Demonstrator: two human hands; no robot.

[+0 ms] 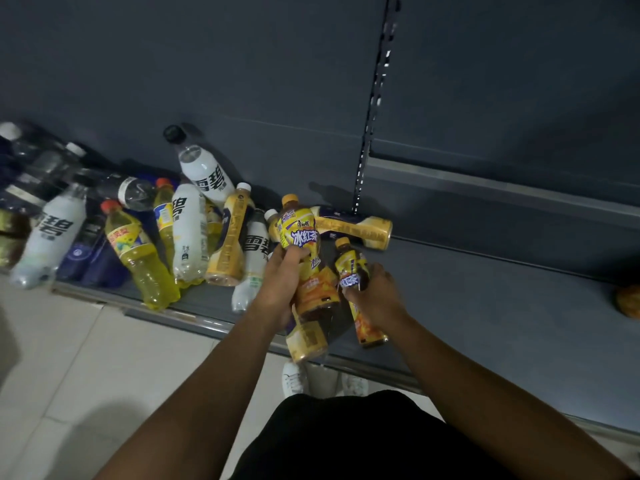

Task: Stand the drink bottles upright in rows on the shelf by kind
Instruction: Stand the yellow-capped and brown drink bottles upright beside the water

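My left hand (281,282) grips a large iced-tea bottle (304,258) with a yellow and purple label and an orange cap, held over the front of the grey shelf (485,306). My right hand (377,296) grips a smaller iced-tea bottle (351,268) of the same kind just to its right. A pale yellow bottle (308,337) shows below my left hand near the shelf's front edge; what holds it is hidden. Behind them a yellow milk-tea bottle (353,228) lies on its side.
A heap of lying bottles fills the shelf's left: white Sprite bottles (204,174), yellow soda bottles (142,261), a yellow milk-tea bottle (230,237), dark blue and clear water bottles (45,164). An orange object (628,301) sits at the far right. White tiled floor (86,358) lies below.
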